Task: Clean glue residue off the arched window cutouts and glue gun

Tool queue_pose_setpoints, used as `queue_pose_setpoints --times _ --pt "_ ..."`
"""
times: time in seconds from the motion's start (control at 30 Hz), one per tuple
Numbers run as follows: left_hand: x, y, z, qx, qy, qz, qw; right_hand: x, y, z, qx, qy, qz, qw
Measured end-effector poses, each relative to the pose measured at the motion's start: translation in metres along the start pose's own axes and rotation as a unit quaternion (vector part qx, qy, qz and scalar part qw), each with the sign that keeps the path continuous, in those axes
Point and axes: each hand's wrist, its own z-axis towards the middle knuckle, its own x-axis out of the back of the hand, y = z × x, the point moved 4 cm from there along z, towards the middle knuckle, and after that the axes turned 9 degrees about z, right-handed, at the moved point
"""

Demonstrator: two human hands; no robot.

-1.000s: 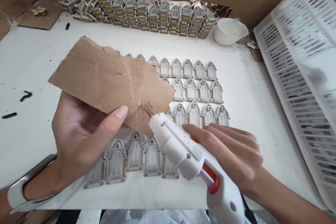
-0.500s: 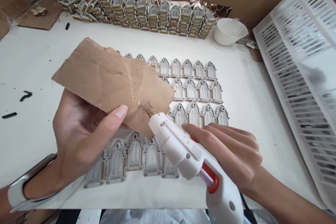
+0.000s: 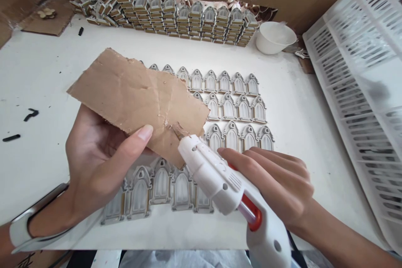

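Note:
My left hand (image 3: 103,150) grips a torn piece of brown cardboard (image 3: 135,96) by its lower edge, thumb on top and fingers beneath. My right hand (image 3: 270,176) is wrapped around a white glue gun (image 3: 216,176) with a red trigger. The gun's nozzle touches the cardboard near its lower right part, where the surface looks scuffed. Beneath both hands, rows of small arched window-shaped pieces (image 3: 230,106) in grey and white lie on the white table (image 3: 47,142). The cardboard hides some of them.
Stacks of the same arched pieces (image 3: 194,19) line the back, with a toppled heap at their left end. A white bowl (image 3: 275,38) stands beside them. A white plastic basket (image 3: 351,71) leans along the right. Black scraps (image 3: 31,114) lie at left, near a cardboard flap (image 3: 52,23).
The cardboard's left end has shifted slightly right and down, together with my left hand. The glue gun and my right hand have stayed in place.

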Motion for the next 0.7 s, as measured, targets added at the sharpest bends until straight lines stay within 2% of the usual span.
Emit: queue_pose_setpoints --times 0.2,0.6,0.7 --pt "-0.0017 -0.0022 -0.0002 0.027 -0.023 -0.015 0.999 -0.0005 0.0007 -0.002 -0.002 -0.003 0.002 1.0" --pt "-0.0017 0.0021 0.0028 0.02 -0.012 -0.011 1.0 0.0002 0.0005 -0.0015 -0.001 -0.011 -0.003 1.0" --pt "-0.003 0.0031 0.0025 0.042 -0.003 -0.019 0.999 -0.0001 0.0004 -0.0014 -0.003 -0.013 -0.005 1.0"
